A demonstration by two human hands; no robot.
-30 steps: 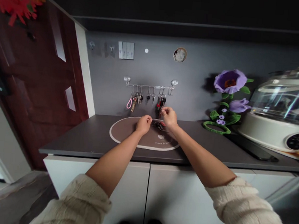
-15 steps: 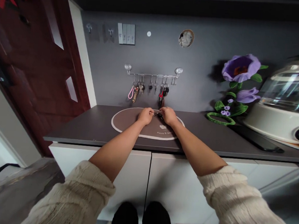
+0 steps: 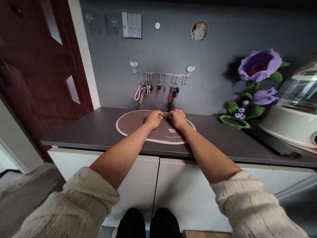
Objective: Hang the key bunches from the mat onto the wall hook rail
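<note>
Over the oval brown mat [image 3: 131,125] with its pale rim, my left hand [image 3: 154,119] and my right hand [image 3: 177,119] face each other, close together. Both have their fingers pinched on a small set of keys [image 3: 165,117], metallic and dark, which shows only in part between the fingertips. Just behind, a clear hook rail [image 3: 162,74] is fixed to the grey wall by two round suction mounts. Several keys [image 3: 148,89] hang from it, along with a pink loop strap [image 3: 137,93], a brown key tag [image 3: 142,95] and a red key fob [image 3: 170,94].
The mat lies on a dark countertop [image 3: 74,126] above white cabinet doors [image 3: 130,183]. To the right stand purple fabric flowers [image 3: 260,66], a black phone [image 3: 279,146] and a white appliance with a clear dome [image 3: 293,125]. A dark red door [image 3: 53,76] is on the left.
The view has tilted slightly, so the scene sits a little higher. My hands stay together over the mat, and less of the dark keys shows between them.
</note>
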